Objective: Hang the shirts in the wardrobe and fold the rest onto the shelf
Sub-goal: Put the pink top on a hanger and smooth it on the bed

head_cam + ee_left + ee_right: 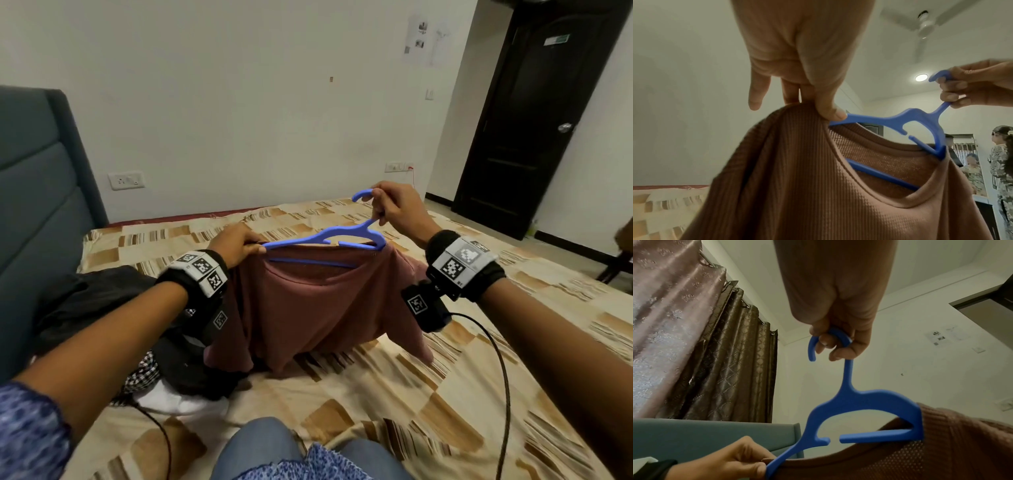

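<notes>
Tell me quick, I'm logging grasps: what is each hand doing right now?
Left hand: closed, pinching the brown shirt at its shoulder, over the hanger's end.
Right hand: closed, gripping the blue hanger by its hook.

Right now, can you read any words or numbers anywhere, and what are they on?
No text can be read.
Papers on the wall: print too small.
Sign on the dark door: blurred.
Wristband squares on the left wrist and the right wrist: black-and-white patterns, not words.
Blue hanger and brown shirt: no label visible.

Blue hanger, reddish-brown shirt (ribbed), beige-and-brown checked bedsheet, black door.
</notes>
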`<state>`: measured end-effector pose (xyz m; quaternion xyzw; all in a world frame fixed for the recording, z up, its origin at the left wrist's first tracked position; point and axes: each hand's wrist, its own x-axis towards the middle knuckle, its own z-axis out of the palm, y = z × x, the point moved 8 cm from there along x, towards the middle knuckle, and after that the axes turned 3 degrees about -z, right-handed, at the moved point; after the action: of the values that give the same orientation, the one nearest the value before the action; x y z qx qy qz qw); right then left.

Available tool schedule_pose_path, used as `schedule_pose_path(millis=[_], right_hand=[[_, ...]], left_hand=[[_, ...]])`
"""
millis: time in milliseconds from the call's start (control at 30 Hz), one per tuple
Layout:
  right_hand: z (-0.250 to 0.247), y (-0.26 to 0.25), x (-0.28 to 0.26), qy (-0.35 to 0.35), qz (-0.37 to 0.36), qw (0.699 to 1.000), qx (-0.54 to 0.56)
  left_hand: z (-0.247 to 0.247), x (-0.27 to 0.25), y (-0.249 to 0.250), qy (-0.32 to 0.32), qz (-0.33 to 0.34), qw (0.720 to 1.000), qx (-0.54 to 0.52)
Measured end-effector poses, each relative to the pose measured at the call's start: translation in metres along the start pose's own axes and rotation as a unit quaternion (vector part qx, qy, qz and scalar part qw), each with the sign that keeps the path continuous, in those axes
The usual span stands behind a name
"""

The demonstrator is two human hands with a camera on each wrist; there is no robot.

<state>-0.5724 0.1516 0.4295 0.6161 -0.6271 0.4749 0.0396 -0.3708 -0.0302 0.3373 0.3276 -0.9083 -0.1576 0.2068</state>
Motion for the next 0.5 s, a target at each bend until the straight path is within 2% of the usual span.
schedule_pose_path(millis=[133,267,333,400,500], right_hand=[[0.001,-0.008,0.000,-0.040,-0.001,0.999,-0.001],[0.027,-0.023,0.002,-0.095,-0.031,0.995,-0.014],[0.035,-0.029,0.006,-0.088,-0.038,0.995,-0.016],[0.036,-0.029,0.011,-0.072,-0.029,0.997,-0.013],[0.024,-0.026,0.013,-0.031,-0.018,0.999,-0.003]], left_hand=[[-0.005,0.006,0.000,0.060,-0.009,0.997,-0.037],[-0.005,0.006,0.042,0.095,0.034,0.992,-0.073],[-0.010,0.004,0.068,0.138,0.054,0.984,-0.096],[-0.016,0.004,0.077,0.167,0.044,0.979,-0.108],[-0.016,0.010,0.066,0.121,-0.008,0.991,-0.051]])
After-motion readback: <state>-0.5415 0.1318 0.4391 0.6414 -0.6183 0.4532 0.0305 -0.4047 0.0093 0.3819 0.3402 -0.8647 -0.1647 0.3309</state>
